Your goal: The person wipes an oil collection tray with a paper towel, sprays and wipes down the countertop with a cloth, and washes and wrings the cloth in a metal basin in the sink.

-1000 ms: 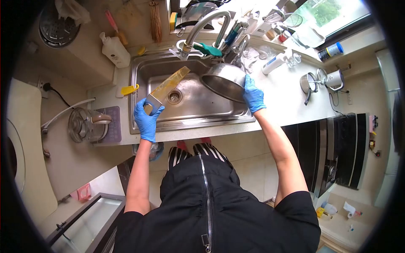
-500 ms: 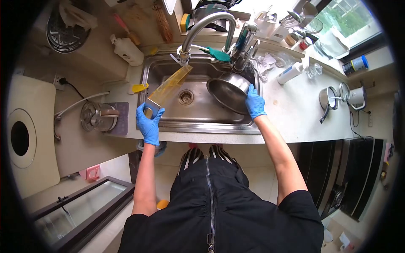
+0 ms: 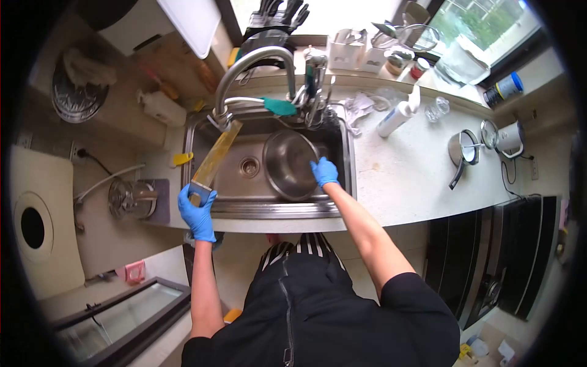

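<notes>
Both of my hands wear blue gloves. My left hand (image 3: pixel 199 214) is closed around the near end of a long, narrow, yellowish see-through piece with a silvery end (image 3: pixel 218 156). That piece slants over the left side of the steel sink (image 3: pixel 269 211), its far end by the faucet base. My right hand (image 3: pixel 324 172) grips the right rim of a round stainless steel basin (image 3: pixel 287 162). The basin is in the right part of the sink, its hollow side toward me, and whether it touches the sink bottom I cannot tell. The drain (image 3: pixel 249 166) shows between the two things.
The curved faucet (image 3: pixel 229 73) rises behind the sink, a green cloth (image 3: pixel 279 106) beside it. A white pump bottle (image 3: pixel 397 116) and a small pot (image 3: pixel 463 148) stand on the right counter. At left are a yellow clip-like item (image 3: pixel 183 159) and a glass pitcher (image 3: pixel 129 199).
The basin has tipped so more of its inside faces me, and my right hand has shifted with it. The left hand keeps its hold. The whole view has also shifted.
</notes>
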Demonstrator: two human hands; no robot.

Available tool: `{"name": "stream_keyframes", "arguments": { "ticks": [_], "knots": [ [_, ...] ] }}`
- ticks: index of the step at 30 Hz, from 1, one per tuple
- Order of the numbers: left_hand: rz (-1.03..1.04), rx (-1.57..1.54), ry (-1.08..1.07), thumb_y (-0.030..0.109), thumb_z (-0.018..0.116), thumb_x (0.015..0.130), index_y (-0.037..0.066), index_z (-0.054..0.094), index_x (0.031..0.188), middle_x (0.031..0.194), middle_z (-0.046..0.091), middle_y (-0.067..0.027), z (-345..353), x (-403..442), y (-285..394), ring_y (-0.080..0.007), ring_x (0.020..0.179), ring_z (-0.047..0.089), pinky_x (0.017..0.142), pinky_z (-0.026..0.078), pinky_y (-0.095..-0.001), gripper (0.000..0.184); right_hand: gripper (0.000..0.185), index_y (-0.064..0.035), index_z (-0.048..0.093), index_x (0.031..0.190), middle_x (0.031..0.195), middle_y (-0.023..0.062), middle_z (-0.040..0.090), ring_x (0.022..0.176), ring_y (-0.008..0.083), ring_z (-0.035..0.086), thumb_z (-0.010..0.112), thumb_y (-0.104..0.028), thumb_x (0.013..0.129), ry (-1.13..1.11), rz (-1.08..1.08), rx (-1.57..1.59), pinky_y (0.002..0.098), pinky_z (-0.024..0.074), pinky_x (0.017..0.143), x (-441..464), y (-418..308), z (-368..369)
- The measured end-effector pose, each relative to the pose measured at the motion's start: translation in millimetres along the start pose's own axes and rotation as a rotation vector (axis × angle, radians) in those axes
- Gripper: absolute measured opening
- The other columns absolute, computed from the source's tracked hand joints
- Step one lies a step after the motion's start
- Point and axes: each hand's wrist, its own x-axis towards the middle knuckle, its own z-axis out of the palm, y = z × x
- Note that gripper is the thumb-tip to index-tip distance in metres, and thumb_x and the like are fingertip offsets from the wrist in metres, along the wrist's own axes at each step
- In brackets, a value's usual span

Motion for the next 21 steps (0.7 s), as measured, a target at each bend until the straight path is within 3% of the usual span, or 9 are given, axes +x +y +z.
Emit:
{"name": "stream_keyframes", "arguments": {
  "ticks": [3, 8, 9, 11, 14, 15, 17, 19, 21],
  "knots": [
    [0.006, 0.036, -0.003, 0.021, 0.082, 0.055, 0.002, 0.05, 0.106, 0.097, 0.054, -0.0105, -0.2, -0.2, 4.8, -0.0245, 0.09, 0.052, 0.082, 0.042, -0.0342, 0.063, 0.048, 0.0001, 0.061, 0.085, 0.089, 0.0246, 0.059, 0.083, 0.0394, 0.058, 0.055, -0.047, 0.077, -0.182, 0.094, 0.171, 0.0449, 0.0465, 0.073, 2.2, 1.0, 11.1],
    [-0.054, 0.053, 0.014, 0.02, 0.081, 0.057, 0.001, 0.049, 0.106, 0.097, 0.054, -0.0095, -3.5, -1.2, 17.6, -0.0228, 0.092, 0.05, 0.084, 0.04, -0.033, 0.061, 0.056, 0.0028, 0.061, 0.09, 0.092, 0.0266, 0.058, 0.087, 0.0405, 0.056, 0.056, -0.052, 0.075, -0.314, 0.242, 0.428, 0.0437, 0.0459, 0.075, 2.8, 12.9, 47.4],
    [-0.084, 0.053, 0.016, 0.02, 0.081, 0.058, 0.001, 0.049, 0.106, 0.097, 0.053, -0.0092, -3.5, -1.8, 19.0, -0.0222, 0.092, 0.05, 0.085, 0.039, -0.0327, 0.06, 0.058, 0.0039, 0.061, 0.09, 0.091, 0.0264, 0.058, 0.086, 0.0401, 0.057, 0.057, -0.052, 0.074, -0.287, 0.21, 0.362, 0.043, 0.0462, 0.074, 0.8, 11.0, 46.7],
    [-0.088, 0.05, 0.018, 0.019, 0.08, 0.059, 0.001, 0.049, 0.105, 0.096, 0.053, -0.0089, -3.1, -3.1, 16.6, -0.0218, 0.091, 0.049, 0.086, 0.038, -0.0324, 0.058, 0.064, 0.007, 0.061, 0.082, 0.076, 0.0239, 0.061, 0.066, 0.0323, 0.063, 0.056, -0.056, 0.073, -0.298, 0.221, 0.446, 0.0396, 0.0491, 0.059, 2.0, 19.8, 67.1],
    [-0.114, 0.086, 0.023, 0.019, 0.08, 0.06, 0.0, 0.049, 0.103, 0.094, 0.053, -0.0085, -3.0, -5.5, 20.5, -0.021, 0.089, 0.049, 0.085, 0.038, -0.0323, 0.056, 0.063, 0.0074, 0.061, 0.082, 0.074, 0.0231, 0.061, 0.068, 0.0319, 0.063, 0.058, -0.055, 0.072, -0.428, 0.321, 0.614, 0.0396, 0.0489, 0.063, -10.4, 9.1, 33.2],
    [-0.11, 0.08, 0.021, 0.019, 0.08, 0.06, 0.0, 0.049, 0.103, 0.094, 0.053, -0.0085, -2.7, -6.1, 20.5, -0.021, 0.089, 0.049, 0.085, 0.038, -0.0323, 0.056, 0.063, 0.0074, 0.061, 0.082, 0.074, 0.0231, 0.061, 0.068, 0.0319, 0.063, 0.058, -0.055, 0.072, -0.421, 0.323, 0.616, 0.0396, 0.0489, 0.063, -9.3, 11.1, 32.9],
    [-0.151, 0.067, 0.015, 0.019, 0.08, 0.06, 0.0, 0.049, 0.102, 0.092, 0.052, -0.0079, -2.2, -7.2, 18.2, -0.0205, 0.088, 0.048, 0.084, 0.038, -0.0319, 0.055, 0.061, 0.0073, 0.061, 0.081, 0.075, 0.023, 0.062, 0.072, 0.033, 0.062, 0.059, -0.053, 0.072, -0.439, 0.092, 0.359, 0.0401, 0.0483, 0.066, -0.3, 21.1, 43.5],
    [-0.13, 0.057, 0.043, 0.019, 0.08, 0.06, 0.0, 0.049, 0.101, 0.091, 0.051, -0.0071, -1.2, -8.4, 18.8, -0.0201, 0.087, 0.048, 0.084, 0.038, -0.0313, 0.055, 0.053, 0.0037, 0.063, 0.081, 0.076, 0.0217, 0.062, 0.073, 0.0352, 0.061, 0.061, -0.048, 0.071, -0.324, 0.032, 0.22, 0.0422, 0.0473, 0.066, -0.4, 20.3, 14.6],
    [-0.156, 0.042, 0.052, 0.019, 0.08, 0.06, 0.0, 0.048, 0.101, 0.091, 0.051, -0.0068, -1.4, -8.3, 20.1, -0.0192, 0.086, 0.047, 0.083, 0.038, -0.0309, 0.055, 0.05, 0.0008, 0.059, 0.097, 0.087, 0.0242, 0.06, 0.082, 0.0372, 0.058, 0.062, -0.042, 0.071, -0.107, 0.055, 0.258, 0.044, 0.0465, 0.072, 12.5, 22.1, -30.5]
  ]
}}
